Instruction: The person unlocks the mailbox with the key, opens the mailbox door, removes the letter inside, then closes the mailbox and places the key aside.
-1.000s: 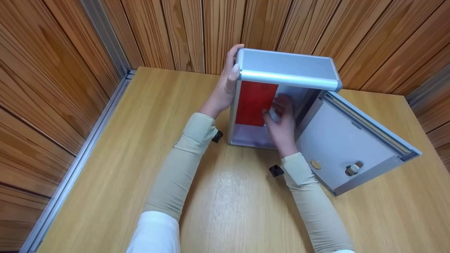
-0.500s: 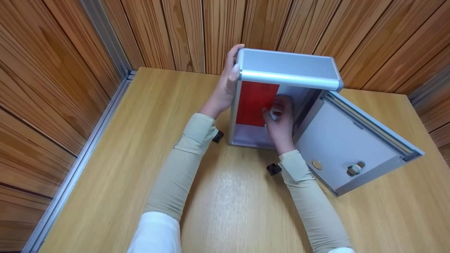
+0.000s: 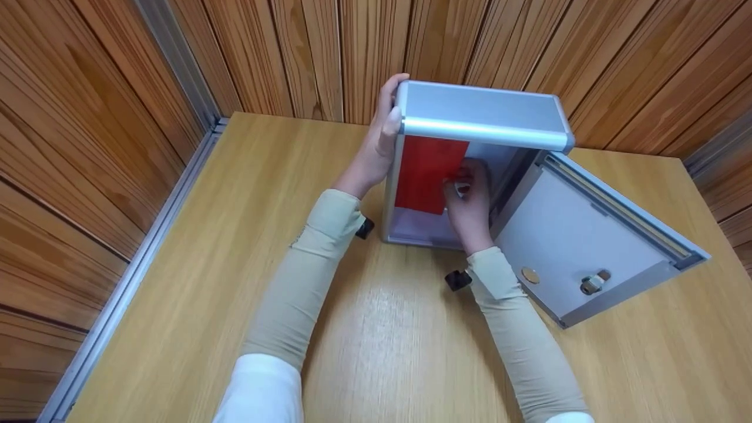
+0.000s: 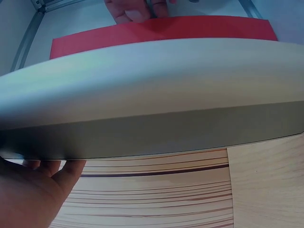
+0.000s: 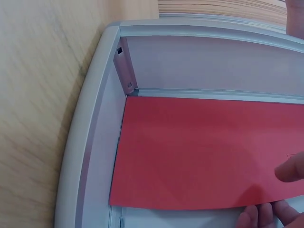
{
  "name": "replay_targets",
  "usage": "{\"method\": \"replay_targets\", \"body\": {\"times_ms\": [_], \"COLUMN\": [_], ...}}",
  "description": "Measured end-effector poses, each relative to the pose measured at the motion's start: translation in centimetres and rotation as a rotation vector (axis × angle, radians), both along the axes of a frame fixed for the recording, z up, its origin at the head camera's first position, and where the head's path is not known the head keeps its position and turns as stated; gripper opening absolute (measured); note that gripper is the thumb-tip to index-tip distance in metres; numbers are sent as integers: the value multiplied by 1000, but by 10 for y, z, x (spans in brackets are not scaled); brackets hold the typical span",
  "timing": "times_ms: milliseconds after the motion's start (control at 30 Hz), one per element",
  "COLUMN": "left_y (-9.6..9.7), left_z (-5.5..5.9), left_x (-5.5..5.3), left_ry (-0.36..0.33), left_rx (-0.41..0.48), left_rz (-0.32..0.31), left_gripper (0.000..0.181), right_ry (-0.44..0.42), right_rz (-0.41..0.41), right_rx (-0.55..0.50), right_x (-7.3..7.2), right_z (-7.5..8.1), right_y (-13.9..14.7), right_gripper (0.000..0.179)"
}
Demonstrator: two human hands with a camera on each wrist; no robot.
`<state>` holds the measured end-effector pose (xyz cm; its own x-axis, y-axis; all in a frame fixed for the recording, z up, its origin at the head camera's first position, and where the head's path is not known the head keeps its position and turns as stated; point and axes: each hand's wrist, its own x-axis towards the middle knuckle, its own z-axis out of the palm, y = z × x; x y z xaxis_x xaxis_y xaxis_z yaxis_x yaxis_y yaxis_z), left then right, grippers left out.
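A silver metal mailbox (image 3: 487,111) stands on the table, its lockable door (image 3: 581,247) swung out to the right. My left hand (image 3: 376,147) grips the box's left side, thumb on the front edge and fingers reaching round behind. Inside lies a flat red envelope (image 3: 429,176), close to the left wall; a small outlined square shows on it in the right wrist view. My right hand (image 3: 472,202) reaches into the box and pinches the envelope's right edge. In the right wrist view the thumb (image 5: 292,168) is over the red face and the fingertips (image 5: 261,213) are at its edge, partly underneath.
The door carries a cam lock (image 3: 594,282) and a round brass-coloured disc (image 3: 530,275). Wood-panelled walls (image 3: 376,47) rise behind and at the sides of the wooden table (image 3: 264,176). A metal rail (image 3: 158,235) runs along the left edge.
The envelope's right edge has shifted slightly to the right and down, with my right thumb and wrist moving a little. My left hand keeps its hold on the mailbox.
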<state>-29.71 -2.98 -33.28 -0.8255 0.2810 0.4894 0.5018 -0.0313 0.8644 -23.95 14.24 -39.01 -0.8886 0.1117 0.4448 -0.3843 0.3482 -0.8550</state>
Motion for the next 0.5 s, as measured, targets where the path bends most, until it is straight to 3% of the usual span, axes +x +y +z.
{"method": "replay_targets", "body": {"times_ms": [67,333,500], "left_y": [0,-1,-1], "left_z": [0,0,0], "left_x": [1,1,0], "left_ry": [-4,-12,-11], "left_rx": [-3,-19,-20], "left_rz": [4,14,21], "left_gripper": [84,84,81], "right_ry": [-9,-166,-147], "right_rz": [-2,82,105], "right_rx": [20,60,74], "right_x": [3,-16,-15], "right_z": [4,-29,-30], "right_y": [-1,16,19], "right_gripper": [23,29,27]}}
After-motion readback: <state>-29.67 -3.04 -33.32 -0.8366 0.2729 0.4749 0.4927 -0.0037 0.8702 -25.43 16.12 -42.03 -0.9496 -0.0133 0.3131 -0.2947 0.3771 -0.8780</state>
